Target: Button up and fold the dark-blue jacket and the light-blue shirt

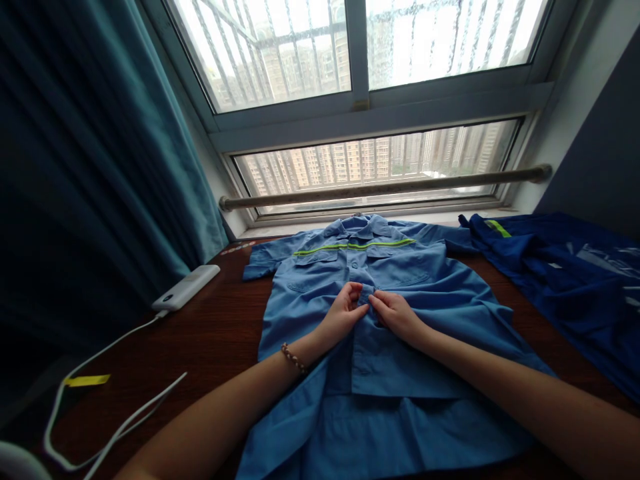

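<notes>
A light blue short-sleeved work shirt [310,320] lies spread front side up, its collar toward the window and a yellow-green stripe across the chest. My left hand [344,312], with a braided bracelet on the wrist, is closed at the front placket, thumb and fingers pinching the cloth near the middle. Close beside it, my right hand [399,316] pinches the edge of the other front panel. The fingertips almost meet. Any button between them is hidden. Above the hands the placket is together; below, the left panel folds aside.
The shirt rests on a dark wooden table [215,340]. Darker blue clothing [560,267] lies on the right. At the left are a white power strip [186,288], its white cable [117,430] and a teal curtain [150,147]. A metal bar [390,190] crosses the window behind.
</notes>
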